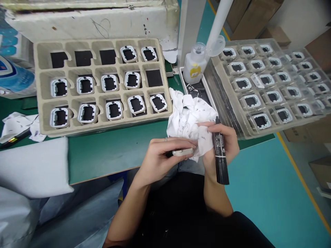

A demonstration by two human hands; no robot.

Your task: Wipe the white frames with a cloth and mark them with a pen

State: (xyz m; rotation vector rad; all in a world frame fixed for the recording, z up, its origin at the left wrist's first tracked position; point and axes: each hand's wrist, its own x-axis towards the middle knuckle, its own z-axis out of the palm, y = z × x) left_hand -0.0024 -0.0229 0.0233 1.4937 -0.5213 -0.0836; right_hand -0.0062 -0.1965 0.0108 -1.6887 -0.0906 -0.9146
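Observation:
Between the thumb and fingers of my left hand (160, 160) is a small light-coloured frame part (183, 152), seen edge-on. My right hand (229, 139) grips a black marker pen (221, 155), which points up with its dark tip near the top. The same hand also pinches a white cloth (207, 139) spotted with dark ink marks. More of that crumpled cloth lies on the table just beyond both hands. Cloth and frame part are close together; whether they touch I cannot tell.
A beige pulp tray (103, 65) holds several similar frames in its compartments. Clear plastic trays (248, 129) with more frames stand at the right. A white bottle (193, 67) stands in a narrow box (184, 84) by a post. Folded white foam (33, 165) lies at the left.

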